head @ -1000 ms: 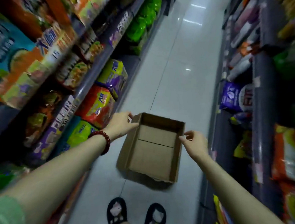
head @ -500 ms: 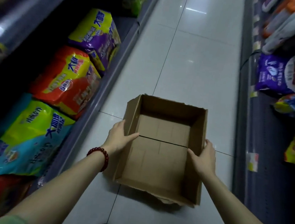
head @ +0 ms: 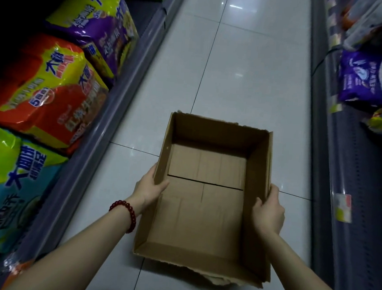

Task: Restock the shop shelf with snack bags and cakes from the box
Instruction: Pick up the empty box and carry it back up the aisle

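While both hands grip its side walls, left hand (head: 150, 188) and right hand (head: 269, 211), the empty box (head: 203, 214) lies lengthwise away from the person, centred between them.

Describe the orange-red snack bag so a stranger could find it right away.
Look at the bottom shelf left of the aisle, beside the cardboard box. Three big bags lie in a row there. The orange-red snack bag is the middle one, between a purple-and-yellow bag and a green-and-blue bag.
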Tool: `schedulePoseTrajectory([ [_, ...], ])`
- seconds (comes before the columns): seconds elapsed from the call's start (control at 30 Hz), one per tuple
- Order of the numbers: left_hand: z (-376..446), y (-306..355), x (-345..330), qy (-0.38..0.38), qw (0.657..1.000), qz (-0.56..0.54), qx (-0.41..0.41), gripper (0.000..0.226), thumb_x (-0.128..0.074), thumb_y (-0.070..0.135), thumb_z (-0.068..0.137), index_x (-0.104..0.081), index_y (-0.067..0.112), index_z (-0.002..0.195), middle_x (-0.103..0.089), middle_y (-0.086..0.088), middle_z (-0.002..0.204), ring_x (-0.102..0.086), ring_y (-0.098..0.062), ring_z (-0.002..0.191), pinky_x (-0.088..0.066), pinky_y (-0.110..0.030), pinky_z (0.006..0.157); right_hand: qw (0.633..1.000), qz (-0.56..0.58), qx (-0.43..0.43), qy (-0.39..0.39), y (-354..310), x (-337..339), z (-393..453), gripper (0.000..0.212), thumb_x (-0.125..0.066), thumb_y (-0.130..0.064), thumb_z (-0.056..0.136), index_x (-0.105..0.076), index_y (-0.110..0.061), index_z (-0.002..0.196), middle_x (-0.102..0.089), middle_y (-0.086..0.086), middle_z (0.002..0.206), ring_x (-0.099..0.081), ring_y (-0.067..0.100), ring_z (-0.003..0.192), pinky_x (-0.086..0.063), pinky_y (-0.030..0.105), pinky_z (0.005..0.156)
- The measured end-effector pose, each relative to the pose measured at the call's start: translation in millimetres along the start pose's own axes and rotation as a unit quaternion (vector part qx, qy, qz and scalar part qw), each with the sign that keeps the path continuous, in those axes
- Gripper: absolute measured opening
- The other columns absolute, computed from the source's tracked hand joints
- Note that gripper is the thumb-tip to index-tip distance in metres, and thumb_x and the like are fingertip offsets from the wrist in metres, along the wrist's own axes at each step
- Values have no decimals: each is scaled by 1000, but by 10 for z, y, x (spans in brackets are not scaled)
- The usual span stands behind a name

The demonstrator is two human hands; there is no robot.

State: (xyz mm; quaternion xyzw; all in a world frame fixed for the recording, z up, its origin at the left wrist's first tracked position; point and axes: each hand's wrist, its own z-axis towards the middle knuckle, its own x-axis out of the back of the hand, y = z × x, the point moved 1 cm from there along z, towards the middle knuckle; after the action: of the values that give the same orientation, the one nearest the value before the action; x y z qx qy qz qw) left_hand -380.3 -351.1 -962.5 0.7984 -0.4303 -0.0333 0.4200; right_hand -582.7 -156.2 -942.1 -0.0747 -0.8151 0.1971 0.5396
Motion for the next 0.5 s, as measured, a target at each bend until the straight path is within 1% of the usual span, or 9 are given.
schedulePoseTrajectory([
  [0.1,-213,198,84,4,1000,-4,7,55,-52,26,94,-31,28,145,-48,0,141,-46,-24,129,-40,-50,106,1000,-2,0,-10,-78,233,-110,49,-48,-10,95,-32,-15,141,-64,22,109,-62,37,92,-54,46,79],
  [0.17,-430,396,147,11,1000,-5,7,49,-46,24,97,-33,28,145,-50,0,139,-48,-24,127,-41,-46,106,1000,0,0,-16,-157,490,-219,50,-48,-9,96,-31,-14,143,-64,20,106,-57,27,81,-51,41,72],
  [0.23,-670,630,234,16,1000,1,6,45,-39,23,100,-33,27,145,-51,-2,138,-49,-24,125,-41,-41,104,1000,-3,8,-16,-279,830,-346,51,-48,-9,96,-31,-13,143,-64,18,103,-52,22,77,-49,37,69],
  [0.37,-1243,1192,507,27,1000,5,8,42,-34,22,102,-35,27,143,-53,-2,135,-50,-24,122,-40,-43,106,1000,-12,19,-13,-630,1611,-655,52,-51,-9,95,-31,-14,143,-64,19,101,-62,31,88,-50,39,70],
  [0.47,-1735,1665,772,35,999,3,10,40,-34,23,101,-37,28,141,-55,-2,130,-52,-24,120,-41,-43,105,999,-13,32,-10,-956,2235,-945,51,-51,-11,94,-32,-15,142,-64,19,104,-63,33,93,-53,43,76],
  [0.5,-1909,1830,865,38,999,6,13,41,-35,23,101,-36,26,142,-54,-3,131,-51,-25,122,-41,-43,105,999,-14,37,-7,-1060,2441,-1049,51,-51,-11,95,-33,-15,142,-63,19,106,-62,34,97,-52,43,78],
])
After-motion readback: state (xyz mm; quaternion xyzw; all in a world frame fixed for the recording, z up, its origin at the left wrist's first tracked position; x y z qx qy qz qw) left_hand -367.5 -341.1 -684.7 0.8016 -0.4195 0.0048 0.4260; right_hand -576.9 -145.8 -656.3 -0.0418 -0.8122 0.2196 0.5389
